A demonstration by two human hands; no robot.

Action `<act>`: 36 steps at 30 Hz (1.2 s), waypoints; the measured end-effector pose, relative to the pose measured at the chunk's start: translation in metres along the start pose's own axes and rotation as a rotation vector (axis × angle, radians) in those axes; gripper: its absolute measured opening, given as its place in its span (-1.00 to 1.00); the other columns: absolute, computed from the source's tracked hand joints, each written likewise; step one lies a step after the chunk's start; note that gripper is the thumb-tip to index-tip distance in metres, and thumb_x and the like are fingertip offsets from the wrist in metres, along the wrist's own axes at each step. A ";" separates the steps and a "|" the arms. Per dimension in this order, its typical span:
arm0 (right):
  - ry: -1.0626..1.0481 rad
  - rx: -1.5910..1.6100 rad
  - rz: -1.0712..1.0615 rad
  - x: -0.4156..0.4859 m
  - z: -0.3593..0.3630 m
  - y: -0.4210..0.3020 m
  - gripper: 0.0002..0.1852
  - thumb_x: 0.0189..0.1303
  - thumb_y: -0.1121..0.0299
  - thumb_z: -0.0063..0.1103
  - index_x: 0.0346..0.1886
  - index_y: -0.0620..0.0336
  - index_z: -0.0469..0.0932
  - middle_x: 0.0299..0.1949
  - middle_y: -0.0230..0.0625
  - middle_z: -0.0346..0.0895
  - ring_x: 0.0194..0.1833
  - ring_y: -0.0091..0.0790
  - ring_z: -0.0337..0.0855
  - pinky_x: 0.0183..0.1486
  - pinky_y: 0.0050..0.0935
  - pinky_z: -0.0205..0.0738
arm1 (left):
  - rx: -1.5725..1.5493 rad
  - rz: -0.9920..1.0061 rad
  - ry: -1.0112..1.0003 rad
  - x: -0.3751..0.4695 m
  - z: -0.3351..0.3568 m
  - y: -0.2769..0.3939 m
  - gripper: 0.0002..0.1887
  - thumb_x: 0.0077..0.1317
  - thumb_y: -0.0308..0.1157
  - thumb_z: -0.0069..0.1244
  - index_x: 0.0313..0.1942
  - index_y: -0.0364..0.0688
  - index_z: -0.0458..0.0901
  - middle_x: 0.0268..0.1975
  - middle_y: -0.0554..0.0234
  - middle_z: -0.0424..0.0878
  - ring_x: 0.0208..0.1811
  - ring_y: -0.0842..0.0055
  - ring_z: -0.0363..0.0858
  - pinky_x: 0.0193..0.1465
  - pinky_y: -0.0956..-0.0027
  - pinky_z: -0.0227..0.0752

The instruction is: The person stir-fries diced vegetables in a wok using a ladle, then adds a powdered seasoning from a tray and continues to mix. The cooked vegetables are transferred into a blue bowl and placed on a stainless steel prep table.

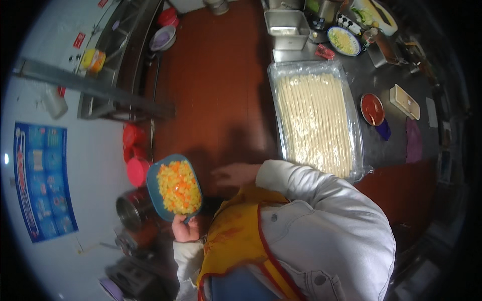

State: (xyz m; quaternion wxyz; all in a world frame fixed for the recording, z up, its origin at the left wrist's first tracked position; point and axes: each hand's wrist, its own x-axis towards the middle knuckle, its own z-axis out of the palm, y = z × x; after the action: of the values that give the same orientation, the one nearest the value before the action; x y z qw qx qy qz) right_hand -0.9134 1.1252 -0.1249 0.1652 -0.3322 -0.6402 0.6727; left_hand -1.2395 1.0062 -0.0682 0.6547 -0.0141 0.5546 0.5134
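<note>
My left hand (185,228) grips the near rim of a blue plastic container (152,184), its thumb over the edge. Diced yellow and orange pieces (179,186), apparently vegetables, fill the container. My right hand (234,174) is at the right of it, in front of my yellow apron (235,240), blurred and in shadow. Nothing shows in its fingers, which look extended. Beyond my right sleeve, a large clear tray (274,101) holds long pale dough strips (314,120) in rows under plastic film.
On the metal counter (384,146) stand a bowl of red sauce (372,107), a rectangular tub (404,101), a steel pan (288,28) and a patterned bowl (343,40). Red basins (137,171) and a metal pot (130,209) are at the left, near a steel rack (94,90). Red-brown floor (214,86) lies between.
</note>
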 end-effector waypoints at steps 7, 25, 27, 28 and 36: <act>-0.178 0.005 0.386 -0.006 -0.102 -0.019 -0.45 0.71 -0.08 0.09 0.26 0.20 0.79 0.24 -0.16 0.82 0.23 -0.20 0.75 0.45 -0.26 0.49 | 0.171 0.011 -0.074 0.145 0.033 0.101 -0.54 0.28 -0.46 0.03 0.22 -0.20 0.63 0.06 0.22 0.74 -0.14 0.35 0.70 -0.15 0.39 0.64; 2.087 0.857 0.065 -0.008 -0.476 0.047 -0.60 0.37 0.16 0.50 -0.13 0.29 0.52 -0.25 -0.13 0.67 -0.42 -0.20 0.71 -0.38 -0.15 0.66 | 0.960 0.024 -0.831 0.451 0.410 0.192 -0.75 0.41 -0.54 -0.04 0.04 -0.25 0.66 0.01 0.23 0.70 0.03 0.36 0.70 0.00 0.19 0.62; 2.254 0.829 0.037 -0.005 -0.497 0.055 -0.65 0.32 0.29 0.52 -0.27 0.28 0.49 -0.37 -0.14 0.65 -0.54 -0.22 0.68 -0.51 -0.15 0.67 | 1.033 0.062 -0.848 0.468 0.448 0.177 -0.77 0.43 -0.51 -0.03 0.05 -0.26 0.62 0.05 0.23 0.68 -0.02 0.30 0.69 -0.03 0.15 0.61; 2.290 0.755 0.054 -0.004 -0.505 0.058 -0.69 0.29 0.40 0.49 -0.35 0.26 0.44 -0.46 -0.18 0.59 -0.62 -0.26 0.61 -0.60 -0.16 0.65 | 1.168 0.142 -0.897 0.468 0.463 0.173 -0.77 0.44 -0.51 -0.02 0.06 -0.26 0.61 0.07 0.22 0.67 -0.05 0.27 0.68 -0.06 0.14 0.60; 2.414 1.062 -0.221 -0.024 -0.521 0.059 -0.71 0.30 0.54 0.38 -0.17 0.18 0.36 -0.47 -0.25 0.50 -0.60 -0.33 0.55 -0.60 -0.29 0.54 | 1.764 0.712 -1.342 0.480 0.580 0.136 -0.73 0.45 -0.41 0.04 0.12 -0.22 0.59 0.14 0.23 0.57 -0.09 0.24 0.59 -0.11 0.11 0.56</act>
State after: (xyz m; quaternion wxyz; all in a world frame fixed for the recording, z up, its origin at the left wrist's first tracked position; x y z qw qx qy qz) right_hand -0.5409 1.4932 -0.1553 0.7903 -0.5602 0.2239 0.1067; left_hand -0.9890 1.7267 -0.1255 0.4185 0.8776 0.2339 0.0085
